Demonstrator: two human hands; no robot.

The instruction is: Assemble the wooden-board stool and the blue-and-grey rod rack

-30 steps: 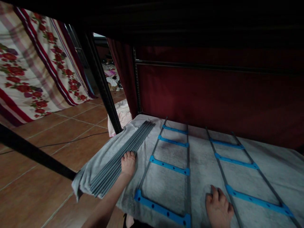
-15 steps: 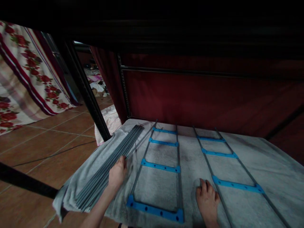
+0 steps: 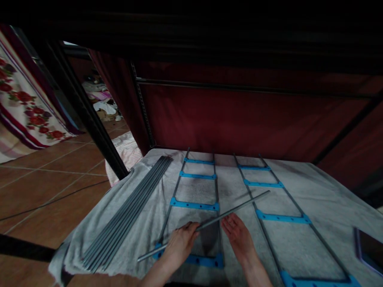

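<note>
My left hand [image 3: 180,244] is closed around a thin grey rod [image 3: 247,202], which slants up to the right above the blanket. My right hand [image 3: 238,238] has its fingers stretched out just under the rod's middle; whether the fingertips touch it I cannot tell. Beneath the rod lies a ladder-like frame of grey rods joined by blue crosspieces [image 3: 196,205]. To its right lies a second such frame with blue crosspieces [image 3: 283,217]. A bundle of loose grey rods [image 3: 127,211] rests at the left.
A grey blanket [image 3: 323,191] covers the work surface. Black metal posts [image 3: 86,111] and a low dark beam overhead frame it, with a red curtain [image 3: 239,119] behind. A phone [image 3: 369,248] lies at the right edge. Tiled floor [image 3: 60,187] shows at left.
My left hand has brought the rod rightward from beside the bundle to over the left frame. My right hand has moved up and left to the rod. The view has shifted right.
</note>
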